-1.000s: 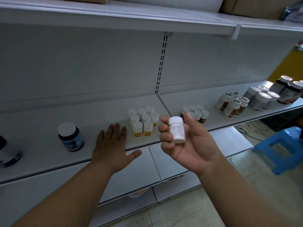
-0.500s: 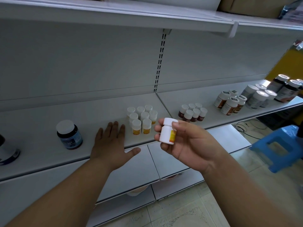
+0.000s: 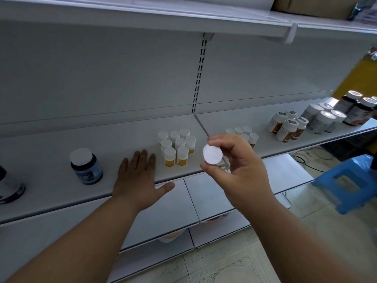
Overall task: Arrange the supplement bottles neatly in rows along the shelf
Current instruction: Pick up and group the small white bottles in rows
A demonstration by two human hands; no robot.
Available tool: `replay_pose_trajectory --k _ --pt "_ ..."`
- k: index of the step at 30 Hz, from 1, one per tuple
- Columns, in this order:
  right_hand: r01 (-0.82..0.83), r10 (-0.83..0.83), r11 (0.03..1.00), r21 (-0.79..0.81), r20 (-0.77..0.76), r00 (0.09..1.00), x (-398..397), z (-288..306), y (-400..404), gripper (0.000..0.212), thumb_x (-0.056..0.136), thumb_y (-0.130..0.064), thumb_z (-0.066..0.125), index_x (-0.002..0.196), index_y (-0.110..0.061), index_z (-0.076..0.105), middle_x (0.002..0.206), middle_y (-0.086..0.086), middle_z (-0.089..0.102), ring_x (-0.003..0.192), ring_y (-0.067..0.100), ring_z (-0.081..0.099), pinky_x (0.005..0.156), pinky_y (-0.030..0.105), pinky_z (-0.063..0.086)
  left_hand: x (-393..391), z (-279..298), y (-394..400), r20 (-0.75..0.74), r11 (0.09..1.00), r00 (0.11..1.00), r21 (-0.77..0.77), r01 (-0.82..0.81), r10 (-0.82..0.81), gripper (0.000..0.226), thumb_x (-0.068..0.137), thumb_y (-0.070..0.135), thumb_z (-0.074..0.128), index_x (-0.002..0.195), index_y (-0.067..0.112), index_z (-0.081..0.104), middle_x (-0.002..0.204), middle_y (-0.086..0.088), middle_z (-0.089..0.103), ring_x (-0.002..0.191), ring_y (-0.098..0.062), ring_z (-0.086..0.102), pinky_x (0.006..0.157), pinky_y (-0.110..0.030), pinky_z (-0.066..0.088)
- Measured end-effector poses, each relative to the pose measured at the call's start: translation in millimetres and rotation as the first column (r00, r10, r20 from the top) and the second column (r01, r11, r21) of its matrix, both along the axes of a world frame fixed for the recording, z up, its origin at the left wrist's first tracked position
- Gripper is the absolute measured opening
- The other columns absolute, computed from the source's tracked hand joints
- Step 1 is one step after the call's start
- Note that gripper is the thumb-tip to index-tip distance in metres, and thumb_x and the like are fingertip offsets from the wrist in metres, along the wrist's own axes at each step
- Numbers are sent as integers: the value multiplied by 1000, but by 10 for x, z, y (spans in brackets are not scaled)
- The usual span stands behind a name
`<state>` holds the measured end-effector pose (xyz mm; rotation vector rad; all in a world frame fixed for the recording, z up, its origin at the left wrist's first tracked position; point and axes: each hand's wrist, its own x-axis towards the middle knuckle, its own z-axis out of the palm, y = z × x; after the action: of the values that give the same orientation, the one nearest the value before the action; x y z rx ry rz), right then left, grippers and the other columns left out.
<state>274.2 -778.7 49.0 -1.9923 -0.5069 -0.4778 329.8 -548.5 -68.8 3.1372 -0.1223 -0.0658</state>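
While the left hand lies spread flat on the shelf, the right hand pinches a small white bottle, cap toward the camera, at three o'clock of the yellow-labelled cluster. Placing seems underway; next, stand it upright alongside that cluster.

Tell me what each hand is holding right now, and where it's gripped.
The right hand pinches a small white bottle by its sides, cap toward the camera. The left hand holds nothing, resting flat on the shelf.
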Motion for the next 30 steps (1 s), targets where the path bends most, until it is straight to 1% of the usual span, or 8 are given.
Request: replay_pose_trajectory --k 2,5,7,10,14,19,22,30 --pt "-7 11 997 -77 56 998 -11 -26 5 37 77 -17 78 110 -28 63 113 -8 63 110 16 59 93 31 49 -4 4 2 4 1000 1000 0 -2 2 130 54 93 -18 159 19 4 167 -9 -1 153 -26 -4 123 -48 1" --pt "33 11 990 137 -312 950 25 -40 59 25 81 -19 76 104 -25 68 98 -8 68 96 9 64 84 23 52 -12 8 0 2 1000 1000 17 -5 4 130 54 94 -19 158 20 4 167 -8 -1 153 -27 -3 123 -48 2" --pt "168 160 893 416 -645 747 155 -47 85 10 88 -19 68 96 -15 70 80 -2 70 80 15 63 75 28 52 -9 9 -1 2 1000 1000 18 -6 6 129 55 94 -18 158 20 3 167 -8 -1 153 -26 -3 123 -48 1" --pt "289 201 853 435 -784 587 461 -119 50 11 91 -15 64 89 -5 67 71 7 67 68 19 59 64 31 48 -5 1 4 10 1000 1000 6 -4 4 127 57 93 -15 158 19 5 167 -9 0 153 -27 -2 123 -48 2" --pt "156 -68 986 58 -716 695 826 -205 73 13 88 -16 65 94 -5 65 85 9 70 76 21 66 69 35 56 -6 -7 3 4 1000 1000 7 -2 2 119 64 93 -5 158 19 1 167 -8 -4 153 -25 -6 123 -47 -1" --pt "106 -346 875 -473 -455 821 1102 -348 212 31 80 -15 67 111 -14 62 104 5 67 92 23 63 74 31 50 2 -17 4 -23 1000 1000 9 -1 1 113 70 92 4 158 20 -6 166 -6 -11 153 -24 -12 123 -47 -5" --pt "95 -349 849 -520 -417 839 1139 -451 248 33 78 -15 68 110 -16 59 106 4 66 86 20 59 67 25 40 6 -24 10 -23 1000 1000 4 2 -2 114 70 92 3 158 21 -7 166 -6 -12 152 -24 -13 123 -47 -5" --pt "64 -304 860 -507 -407 861 1131 -437 221 42 79 -25 69 116 -16 52 102 -3 62 87 18 59 64 25 39 -4 -37 19 -4 1000 1000 -6 15 -15 112 73 92 7 158 20 -6 166 -8 -11 153 -25 -12 122 -48 -5"
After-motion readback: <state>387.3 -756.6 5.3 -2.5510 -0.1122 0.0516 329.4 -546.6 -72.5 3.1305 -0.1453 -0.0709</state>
